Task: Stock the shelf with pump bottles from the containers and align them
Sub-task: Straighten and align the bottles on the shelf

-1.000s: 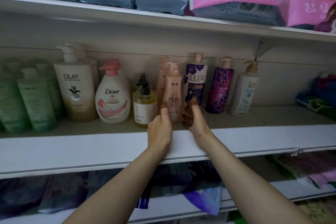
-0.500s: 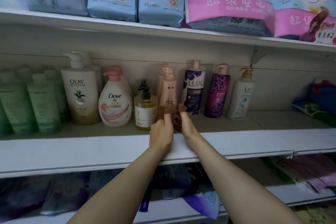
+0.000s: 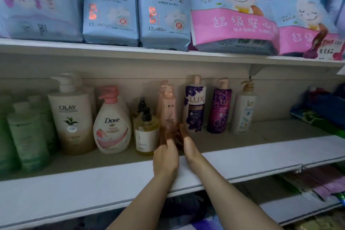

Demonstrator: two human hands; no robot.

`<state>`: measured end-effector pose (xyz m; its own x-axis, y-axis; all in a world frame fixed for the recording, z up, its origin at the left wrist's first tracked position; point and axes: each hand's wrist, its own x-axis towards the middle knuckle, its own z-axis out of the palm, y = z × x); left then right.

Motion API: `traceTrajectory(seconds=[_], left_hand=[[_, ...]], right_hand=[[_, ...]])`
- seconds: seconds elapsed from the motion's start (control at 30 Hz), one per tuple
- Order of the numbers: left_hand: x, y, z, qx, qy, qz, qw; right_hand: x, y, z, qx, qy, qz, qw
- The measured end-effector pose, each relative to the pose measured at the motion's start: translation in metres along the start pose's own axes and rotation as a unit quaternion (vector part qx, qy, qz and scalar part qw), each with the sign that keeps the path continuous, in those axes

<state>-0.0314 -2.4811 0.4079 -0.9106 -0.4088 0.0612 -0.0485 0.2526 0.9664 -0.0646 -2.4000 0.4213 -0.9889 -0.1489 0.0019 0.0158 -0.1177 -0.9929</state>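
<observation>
A slim peach pump bottle [image 3: 169, 107] stands upright in the middle of the white shelf [image 3: 74, 188], with a second one like it right behind. My left hand [image 3: 165, 154] grips its base from the left, and my right hand [image 3: 186, 143] grips the base from the right. My fingers hide the bottle's lower part. Close on its left is an amber bottle with a black pump [image 3: 147, 133]. On its right stands a dark LUX bottle [image 3: 195, 107].
The row also holds green bottles [image 3: 26, 132], an Olay bottle [image 3: 71, 117], a Dove bottle [image 3: 112, 125], a purple bottle [image 3: 220, 110] and a white bottle [image 3: 243, 112]. Blue and pink packs [image 3: 112, 9] fill the upper shelf. Coloured packets [image 3: 321, 112] lie at far right.
My two hands have drawn closer together around the peach bottle's base, and the bottle has gone a little deeper into the shelf. The view has tilted upward.
</observation>
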Motion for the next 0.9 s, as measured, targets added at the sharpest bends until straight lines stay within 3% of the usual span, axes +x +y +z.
traceTrajectory(seconds=[0.23, 0.67, 0.9], left_hand=[[0.000, 0.000, -0.005, 0.015, 0.007, 0.028, 0.999], [0.000, -0.004, 0.000, 0.060, 0.005, 0.023, 0.998], [-0.009, 0.007, 0.004, 0.117, -0.003, -0.021, 0.993]], right_hand=[[0.001, 0.011, -0.009, 0.048, 0.107, -0.072, 0.990], [-0.002, 0.015, -0.003, -0.020, 0.071, -0.094, 0.993], [-0.003, 0.014, -0.007, -0.066, 0.006, -0.055, 0.996]])
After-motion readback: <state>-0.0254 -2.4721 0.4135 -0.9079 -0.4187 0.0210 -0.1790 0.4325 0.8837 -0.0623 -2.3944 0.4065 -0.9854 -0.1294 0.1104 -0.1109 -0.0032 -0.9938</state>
